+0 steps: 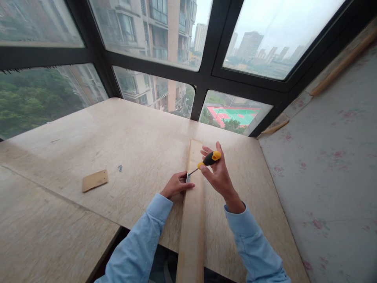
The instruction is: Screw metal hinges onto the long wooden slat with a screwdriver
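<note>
A long pale wooden plank (pixel 192 220) lies lengthwise on the stone-like ledge, its near end running down past the ledge's edge. At the plank's left edge sits a small silver metal bracket (pixel 188 179). My left hand (pixel 176 185) grips it there, thumb on the plank's top and fingers at the side. My right hand (pixel 219 175) holds a black and yellow screwdriver (pixel 209 158) loosely by its handle, between the thumb and partly spread fingers. The screwdriver slants down to the left, its tip at the bracket. Whether it sits in a screw is too small to tell.
On the ledge (pixel 141 129) to the left lie a small drilled wooden board (pixel 94 181) and a few screws (pixel 119 168). Dark-framed windows (pixel 200 98) border the far side. A flowered wall (pixel 330 165) stands at the right. The ledge's near edge has a dark gap (pixel 118 239).
</note>
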A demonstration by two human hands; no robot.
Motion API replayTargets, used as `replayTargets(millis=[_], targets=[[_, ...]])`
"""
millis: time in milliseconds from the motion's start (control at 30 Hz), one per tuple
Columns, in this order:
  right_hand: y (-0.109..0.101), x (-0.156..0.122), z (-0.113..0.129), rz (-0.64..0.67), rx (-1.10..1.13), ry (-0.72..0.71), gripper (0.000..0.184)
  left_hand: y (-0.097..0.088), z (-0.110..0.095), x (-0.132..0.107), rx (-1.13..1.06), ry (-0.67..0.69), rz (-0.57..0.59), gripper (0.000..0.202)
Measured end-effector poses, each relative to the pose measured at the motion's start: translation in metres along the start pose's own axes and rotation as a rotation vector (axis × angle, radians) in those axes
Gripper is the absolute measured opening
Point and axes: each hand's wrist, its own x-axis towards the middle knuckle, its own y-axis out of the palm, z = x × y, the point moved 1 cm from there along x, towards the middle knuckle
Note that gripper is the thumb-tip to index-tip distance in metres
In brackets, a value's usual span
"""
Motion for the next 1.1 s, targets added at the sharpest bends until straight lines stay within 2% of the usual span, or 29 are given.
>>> replayTargets(millis=[67, 167, 267, 333, 400, 467, 567, 667, 800, 867, 967, 1100], targets=[[-0.002, 0.0, 0.002, -0.081, -0.173, 0.017, 0.098, 0.0, 0.0, -0.001, -0.005, -0.002, 0.003, 0.062], [-0.007, 0.002, 0.003, -0.17, -0.318, 0.156, 0.103, 0.0, -0.001, -0.001, -0.022, -0.017, 0.005, 0.062], [-0.011, 0.002, 0.002, -0.122, -0.211, 0.232, 0.104, 0.001, -0.001, -0.001, -0.025, -0.018, -0.001, 0.065], [-0.012, 0.002, 0.0, -0.005, -0.048, 0.181, 0.105, 0.001, -0.002, -0.001, -0.013, -0.014, -0.008, 0.067], [-0.014, 0.001, 0.0, 0.082, 0.002, 0.112, 0.105, 0.001, -0.001, -0.001, -0.001, -0.008, -0.017, 0.067], [-0.017, 0.001, 0.001, 0.03, -0.129, 0.101, 0.102, 0.001, -0.001, -0.001, 0.008, -0.002, -0.022, 0.066], [-0.021, 0.004, 0.004, -0.085, -0.301, 0.235, 0.093, 0.001, 0.0, 0.0, 0.025, 0.0, -0.017, 0.064], [-0.024, 0.006, 0.004, -0.092, -0.296, 0.335, 0.085, 0.001, 0.0, 0.0, 0.051, 0.001, -0.026, 0.063], [-0.024, 0.005, -0.006, 0.026, -0.065, 0.238, 0.089, 0.002, -0.002, 0.0, 0.051, 0.006, -0.033, 0.064], [-0.022, 0.004, -0.01, 0.058, -0.053, 0.191, 0.095, 0.002, -0.003, -0.001, 0.049, 0.002, -0.03, 0.066], [-0.021, 0.004, -0.009, -0.024, -0.216, 0.263, 0.098, 0.003, -0.004, -0.001, 0.048, -0.005, -0.035, 0.066], [-0.02, 0.006, -0.003, -0.111, -0.307, 0.344, 0.083, 0.003, -0.004, -0.002, 0.06, -0.001, -0.057, 0.064]])
